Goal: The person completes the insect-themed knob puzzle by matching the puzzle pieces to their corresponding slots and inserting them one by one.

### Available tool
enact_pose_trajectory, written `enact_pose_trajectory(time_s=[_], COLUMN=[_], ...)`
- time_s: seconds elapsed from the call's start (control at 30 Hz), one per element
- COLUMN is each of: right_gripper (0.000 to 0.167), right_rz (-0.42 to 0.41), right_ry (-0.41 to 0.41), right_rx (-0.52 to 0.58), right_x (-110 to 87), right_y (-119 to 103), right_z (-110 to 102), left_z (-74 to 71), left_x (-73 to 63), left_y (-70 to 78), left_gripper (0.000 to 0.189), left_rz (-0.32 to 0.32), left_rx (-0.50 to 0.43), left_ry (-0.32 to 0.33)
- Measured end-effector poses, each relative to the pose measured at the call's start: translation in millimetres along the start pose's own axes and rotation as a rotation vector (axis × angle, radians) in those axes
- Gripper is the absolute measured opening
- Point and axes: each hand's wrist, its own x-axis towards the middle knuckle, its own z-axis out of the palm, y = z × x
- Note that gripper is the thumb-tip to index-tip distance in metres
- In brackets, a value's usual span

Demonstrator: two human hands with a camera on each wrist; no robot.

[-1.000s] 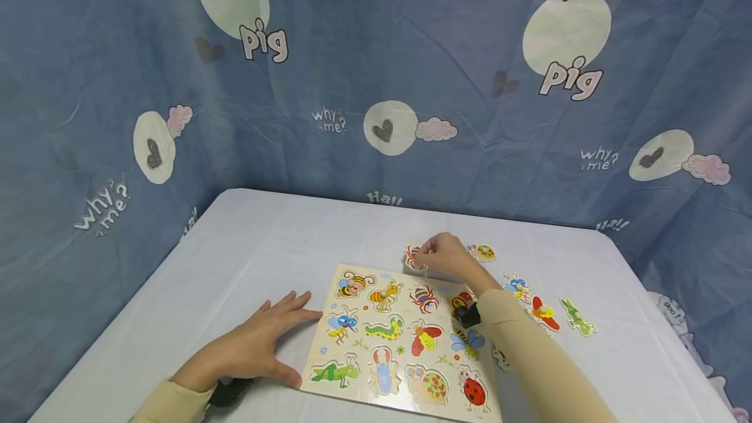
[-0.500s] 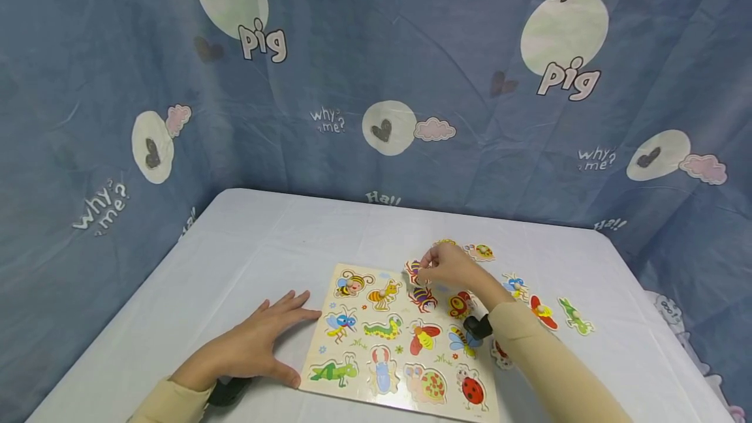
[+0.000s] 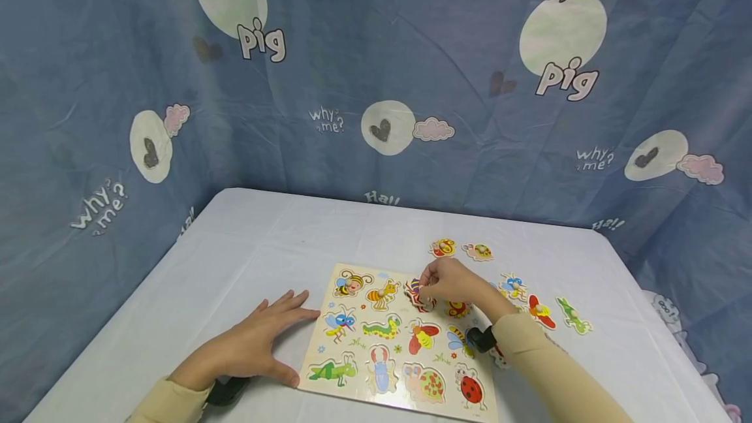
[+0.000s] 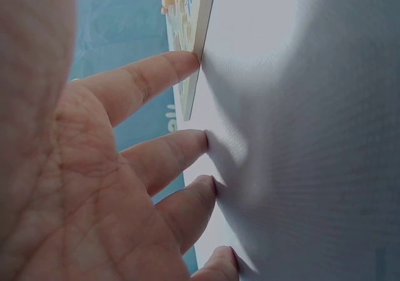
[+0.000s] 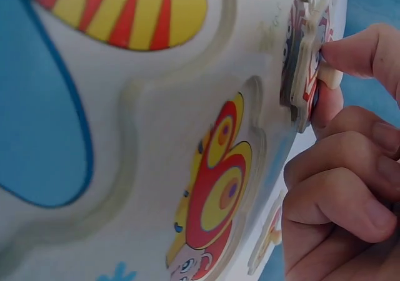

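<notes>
My right hand [image 3: 449, 281] pinches the knob of a spider puzzle piece [image 3: 412, 289] between thumb and finger, the other fingers curled in. In the right wrist view the spider piece [image 5: 312, 62] is close over the spider recess near the back of the wooden puzzle board [image 3: 360, 393], tilted slightly and overlapping the printed spider. The board's butterfly recess [image 5: 219, 175] lies beside it. My left hand [image 3: 252, 341] is spread at the board's left side, thumb at the near corner. In the left wrist view the index fingertip [image 4: 187, 59] touches the board's edge; the other fingertips rest on the tablecloth.
Loose pieces lie behind and right of the board: a butterfly [image 3: 442, 247], a snail [image 3: 478, 252], a blue mosquito [image 3: 514, 286], a red-winged fly [image 3: 540, 312] and a green grasshopper [image 3: 573, 316]. My right sleeve [image 3: 549, 364] partly covers another. A blue curtain [image 3: 282, 155] hangs behind.
My right hand has brought the spider piece toward me, from behind the board's back edge to over its spider recess. The loose butterfly behind has come into view. My left hand stays put.
</notes>
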Motion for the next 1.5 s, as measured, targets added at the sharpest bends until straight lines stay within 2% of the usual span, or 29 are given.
enact_pose_trajectory(time_s=[0.53,1.07,1.5], right_gripper=[0.006,0.008,0.008], right_rz=[0.02,-0.042,-0.046], right_ry=[-0.023,-0.058,-0.05], right_rx=[-0.007,-0.024,-0.037], right_x=[-6.3,-8.7,-7.0], right_y=[-2.6,-2.2,-0.4], right_z=[3.8,2.4,-1.0], left_z=[-0.2,1.2,1.4], left_x=[-0.4,-0.7,0.3], left_y=[-0.5,-2.5,-3.5], left_gripper=[0.108,0.108,0.108], left_rz=[-0.006,-0.002,0.013], left_rx=[0.001,-0.003,0.007], left_ry=[-0.002,0.001,0.005])
